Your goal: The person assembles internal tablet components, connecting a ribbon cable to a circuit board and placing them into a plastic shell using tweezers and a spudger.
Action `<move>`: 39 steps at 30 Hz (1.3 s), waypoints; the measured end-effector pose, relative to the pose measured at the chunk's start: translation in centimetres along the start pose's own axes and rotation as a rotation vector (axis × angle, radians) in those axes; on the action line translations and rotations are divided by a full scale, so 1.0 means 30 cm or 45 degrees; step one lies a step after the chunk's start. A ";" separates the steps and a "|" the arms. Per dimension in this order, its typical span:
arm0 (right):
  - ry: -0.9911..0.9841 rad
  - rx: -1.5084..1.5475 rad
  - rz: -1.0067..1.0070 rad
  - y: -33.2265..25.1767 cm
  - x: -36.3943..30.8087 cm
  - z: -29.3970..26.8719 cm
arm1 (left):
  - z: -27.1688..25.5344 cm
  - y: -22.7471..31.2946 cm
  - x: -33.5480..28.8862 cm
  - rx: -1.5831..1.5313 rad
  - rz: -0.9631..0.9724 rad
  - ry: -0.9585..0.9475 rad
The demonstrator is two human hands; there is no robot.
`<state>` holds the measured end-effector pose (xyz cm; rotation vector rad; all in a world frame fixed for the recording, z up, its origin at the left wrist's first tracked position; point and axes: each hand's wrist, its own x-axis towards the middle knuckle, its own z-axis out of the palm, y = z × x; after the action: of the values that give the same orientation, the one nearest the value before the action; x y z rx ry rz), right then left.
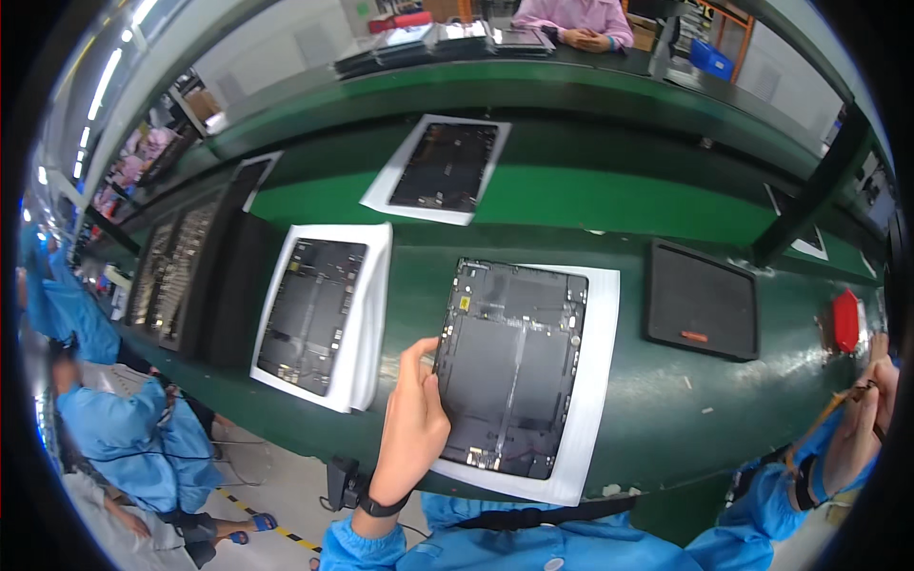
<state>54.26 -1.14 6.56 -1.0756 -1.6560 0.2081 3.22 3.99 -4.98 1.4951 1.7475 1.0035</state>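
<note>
An opened tablet [514, 371] with its dark insides, boards and screws showing lies on a white sheet [597, 381] right in front of me. My left hand [414, 419] grips its left edge, fingers curled at the side. At the far right my right hand [881, 395] is closed, its fingers pinching a thin amber strip [828, 414]; the exact kind is unclear near the picture's rim. Just beyond that hand stands a small red object [845, 321]. Another opened tablet [314, 314] rests on white sheets to the left.
A black tray [703, 303] sits right of the tablet. On the green shelf [609, 200] ahead lies another opened tablet [446, 167]. Dark trays of small parts [176, 271] stand at left. A person in pink [581, 24] sits across; co-workers in blue [143, 428] sit at left.
</note>
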 end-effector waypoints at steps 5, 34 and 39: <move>-0.389 0.212 -0.169 -0.052 0.191 0.236 | 0.109 0.006 -0.110 -0.056 0.010 -0.102; -1.019 0.088 0.698 0.005 0.122 1.368 | -0.078 -0.141 0.260 0.540 0.761 -0.209; -1.144 -0.011 0.760 -0.005 0.179 1.371 | -0.007 -0.146 0.336 0.510 0.853 -0.197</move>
<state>19.55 18.03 -5.61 -1.5938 -2.0320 1.2167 -0.88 13.60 -8.43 2.4425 1.4063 0.8266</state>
